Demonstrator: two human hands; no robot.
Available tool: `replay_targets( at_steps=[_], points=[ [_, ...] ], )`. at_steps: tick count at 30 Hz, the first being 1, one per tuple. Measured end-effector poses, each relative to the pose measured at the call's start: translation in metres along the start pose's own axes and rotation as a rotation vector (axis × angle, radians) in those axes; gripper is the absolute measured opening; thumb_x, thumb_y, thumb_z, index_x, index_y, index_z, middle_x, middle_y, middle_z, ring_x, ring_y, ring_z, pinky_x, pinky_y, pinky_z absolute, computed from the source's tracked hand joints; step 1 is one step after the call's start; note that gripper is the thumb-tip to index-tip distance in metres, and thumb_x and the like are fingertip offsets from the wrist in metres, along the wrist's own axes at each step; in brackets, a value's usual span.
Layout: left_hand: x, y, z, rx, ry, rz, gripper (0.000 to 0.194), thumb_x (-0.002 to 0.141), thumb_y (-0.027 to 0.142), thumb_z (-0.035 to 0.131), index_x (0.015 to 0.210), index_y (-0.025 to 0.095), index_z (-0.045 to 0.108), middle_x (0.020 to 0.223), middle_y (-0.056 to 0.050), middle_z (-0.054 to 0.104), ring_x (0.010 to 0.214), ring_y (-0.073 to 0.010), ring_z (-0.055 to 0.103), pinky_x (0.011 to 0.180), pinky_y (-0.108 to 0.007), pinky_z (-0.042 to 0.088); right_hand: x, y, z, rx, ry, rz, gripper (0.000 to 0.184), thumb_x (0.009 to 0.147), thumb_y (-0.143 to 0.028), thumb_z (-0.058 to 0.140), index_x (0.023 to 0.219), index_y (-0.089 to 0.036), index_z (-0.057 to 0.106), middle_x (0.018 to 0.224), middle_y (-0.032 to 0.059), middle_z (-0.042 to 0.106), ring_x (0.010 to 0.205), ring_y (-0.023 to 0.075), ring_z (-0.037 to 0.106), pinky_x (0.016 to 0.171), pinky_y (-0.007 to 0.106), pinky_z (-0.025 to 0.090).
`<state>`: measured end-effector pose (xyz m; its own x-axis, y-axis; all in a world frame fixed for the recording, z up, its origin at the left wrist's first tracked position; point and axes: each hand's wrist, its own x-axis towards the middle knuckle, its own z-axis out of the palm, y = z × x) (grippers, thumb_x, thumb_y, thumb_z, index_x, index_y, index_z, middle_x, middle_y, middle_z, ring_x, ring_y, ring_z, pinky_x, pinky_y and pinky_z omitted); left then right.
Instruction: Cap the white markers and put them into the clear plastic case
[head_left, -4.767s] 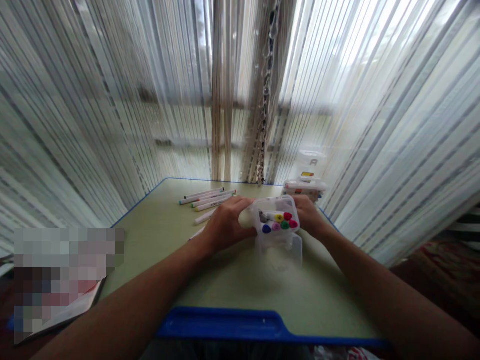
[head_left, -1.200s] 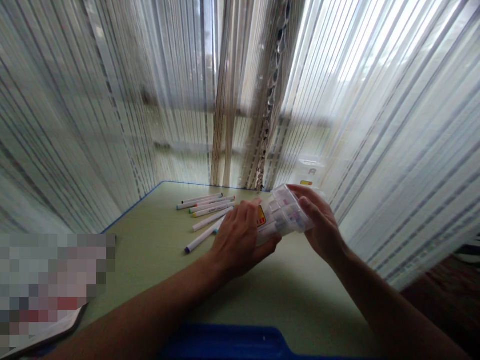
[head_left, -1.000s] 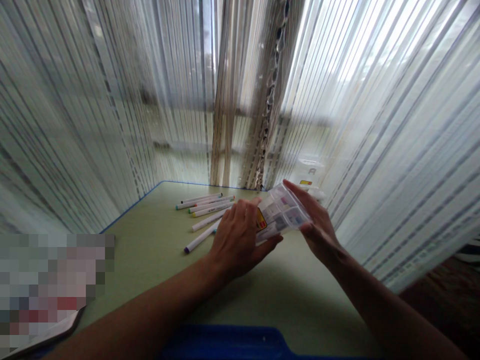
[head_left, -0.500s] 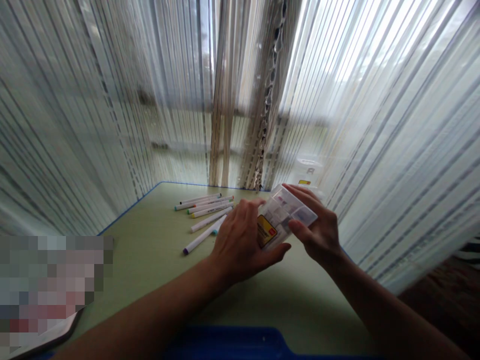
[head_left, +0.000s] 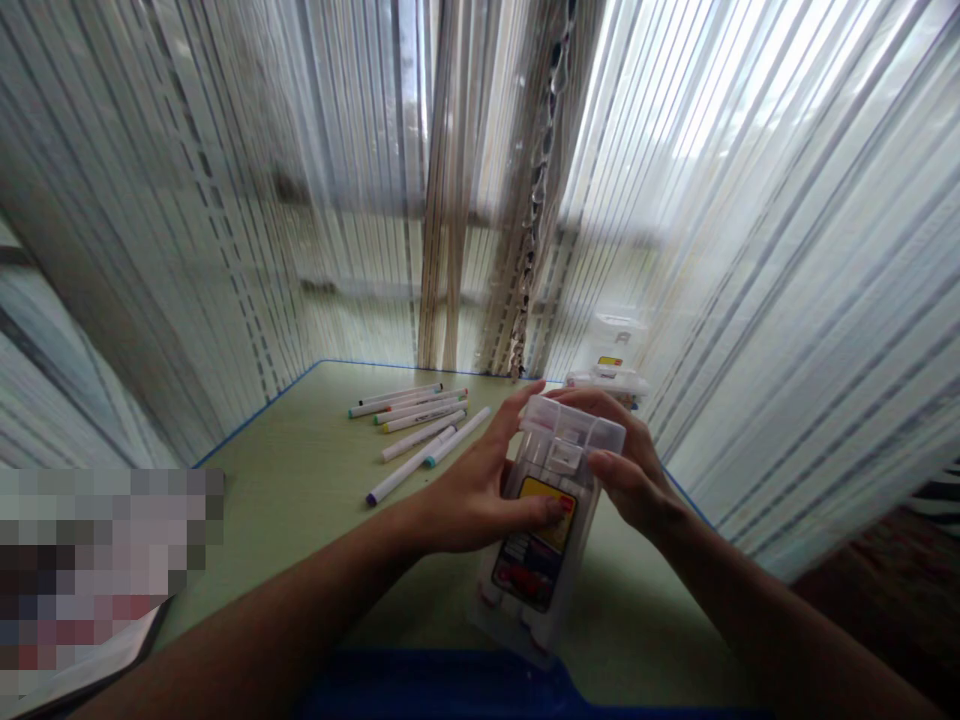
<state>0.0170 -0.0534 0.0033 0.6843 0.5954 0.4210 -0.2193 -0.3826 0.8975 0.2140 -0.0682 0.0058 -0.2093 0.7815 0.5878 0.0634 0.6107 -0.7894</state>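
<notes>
A clear plastic marker case [head_left: 544, 520] with a yellow and red label stands tilted above the green table [head_left: 315, 470], its closed lid end uppermost. My left hand [head_left: 480, 490] grips its left side, thumb across the label. My right hand [head_left: 637, 470] holds the top right, fingers curled over the lid. Several loose markers [head_left: 416, 425] lie on the table just left of my hands.
A second clear marker case [head_left: 611, 380] sits at the table's far right corner by the sheer curtains, which hang close on all sides. A blue table rim [head_left: 450, 685] runs along the near edge. A blurred-out patch covers the lower left.
The case has swung from lying sideways between my hands to standing on end with its label toward me. Both hands shifted with it and came slightly nearer.
</notes>
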Motion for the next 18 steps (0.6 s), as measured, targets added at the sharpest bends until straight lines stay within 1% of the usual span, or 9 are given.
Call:
replay_targets(
  at_steps=[3,5,7,9,12,15,18],
  points=[
    [0.0004,-0.0049,0.0031,-0.193,0.006,-0.049,0.087,0.076,0.02,0.075,0.147,0.033,0.025,0.135,-0.014,0.058,0.1,-0.0279,0.07,0.081,-0.044,0.061,-0.0011,0.001,0.0018,-0.023,0.035,-0.005,0.038,0.079,-0.049,0.065,0.109,-0.026,0.062,0.106,0.0062,0.064,0.085,0.0237,0.061,0.069,0.035,0.053],
    [0.0013,-0.0081,0.005,-0.26,0.018,-0.057,0.085,0.076,0.021,0.076,0.143,0.033,0.025,0.138,-0.015,0.054,0.092,-0.0245,0.072,0.075,-0.04,0.062,-0.0018,0.0007,0.0019,-0.067,0.061,-0.023,0.036,0.082,-0.048,0.063,0.11,-0.026,0.061,0.102,0.0059,0.063,0.08,0.0215,0.06,0.063,0.032,0.051],
    [0.0023,-0.0097,0.0067,-0.288,0.026,-0.047,0.083,0.076,0.021,0.077,0.139,0.033,0.024,0.143,-0.016,0.049,0.089,-0.0223,0.072,0.074,-0.038,0.063,-0.0025,-0.0006,0.0015,-0.1,0.056,-0.033,0.037,0.084,-0.046,0.062,0.114,-0.026,0.059,0.103,0.0058,0.062,0.079,0.0204,0.06,0.062,0.031,0.05],
    [0.003,-0.0097,0.0078,-0.277,0.038,-0.029,0.079,0.077,0.021,0.076,0.136,0.033,0.024,0.144,-0.016,0.047,0.087,-0.0208,0.072,0.075,-0.038,0.063,-0.0031,-0.0022,0.0013,-0.106,0.025,-0.028,0.041,0.084,-0.043,0.064,0.121,-0.026,0.055,0.11,0.0065,0.06,0.084,0.021,0.061,0.066,0.033,0.051],
    [0.0033,-0.008,0.0075,-0.216,0.088,-0.001,0.074,0.079,0.021,0.074,0.133,0.032,0.025,0.135,-0.013,0.054,0.086,-0.0194,0.072,0.076,-0.037,0.063,-0.0038,-0.0037,0.0019,-0.096,-0.03,-0.028,0.054,0.081,-0.039,0.068,0.13,-0.027,0.048,0.122,0.0086,0.057,0.096,0.0241,0.062,0.079,0.038,0.052],
    [0.0024,-0.007,0.0056,-0.156,0.122,0.024,0.073,0.08,0.017,0.073,0.133,0.031,0.026,0.13,-0.01,0.056,0.087,-0.0183,0.071,0.077,-0.035,0.062,-0.0042,-0.0034,0.0034,-0.096,-0.057,-0.024,0.061,0.08,-0.036,0.069,0.135,-0.027,0.044,0.126,0.0096,0.057,0.106,0.0269,0.059,0.088,0.042,0.05],
    [0.0016,-0.008,0.0048,-0.097,0.13,0.049,0.074,0.08,0.015,0.073,0.135,0.031,0.025,0.133,-0.011,0.054,0.087,-0.0176,0.071,0.075,-0.033,0.063,-0.0045,-0.0018,0.0048,-0.06,-0.061,0.004,0.063,0.078,-0.033,0.069,0.136,-0.027,0.043,0.125,0.0093,0.058,0.109,0.0281,0.057,0.09,0.042,0.049]
  ],
)
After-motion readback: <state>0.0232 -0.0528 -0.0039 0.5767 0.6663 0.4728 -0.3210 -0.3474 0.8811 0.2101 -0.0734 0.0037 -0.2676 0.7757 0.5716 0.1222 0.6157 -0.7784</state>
